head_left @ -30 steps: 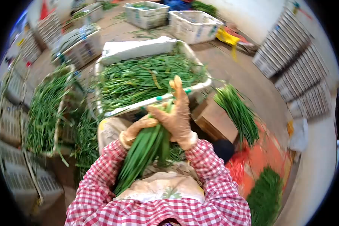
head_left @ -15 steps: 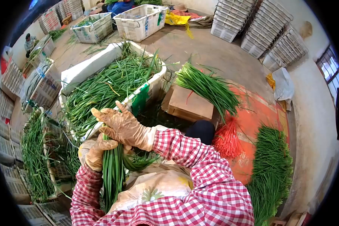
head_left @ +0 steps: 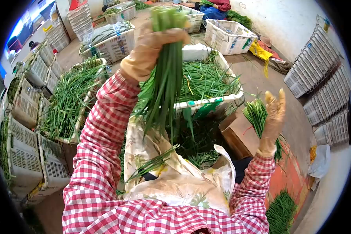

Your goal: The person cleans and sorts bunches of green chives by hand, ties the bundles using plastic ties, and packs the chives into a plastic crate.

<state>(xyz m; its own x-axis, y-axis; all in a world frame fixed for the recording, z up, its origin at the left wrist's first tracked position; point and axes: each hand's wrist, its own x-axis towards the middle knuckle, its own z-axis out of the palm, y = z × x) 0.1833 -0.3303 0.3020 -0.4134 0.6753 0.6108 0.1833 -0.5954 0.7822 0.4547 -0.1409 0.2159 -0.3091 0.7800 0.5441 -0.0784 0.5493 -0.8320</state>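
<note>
My left hand (head_left: pixel 154 48), in a tan glove, is raised and closed around a bunch of green chives (head_left: pixel 169 78). Pale stem ends stick up above the fist and the long leaves hang down. Off to the right, my gloved right hand (head_left: pixel 275 119) is open, fingers up and apart, with nothing in it. Partly behind it lies a pile of chives (head_left: pixel 254 113) on a wooden box (head_left: pixel 243 134). A few loose chives (head_left: pixel 154 163) rest on my pale apron (head_left: pixel 163 193).
In front stands a white crate (head_left: pixel 238 95) heaped with loose chives. Another filled crate (head_left: pixel 82 117) is at the left, among several more. Stacked crates (head_left: pixel 316 62) line the right wall. More chives (head_left: pixel 282 210) lie on the red mat (head_left: pixel 288 173). At the back sits a person (head_left: pixel 222 4).
My left hand has lifted the bunch from my lap to high in front of me. My right hand has left the bunch and moved right, opening. The view has turned left.
</note>
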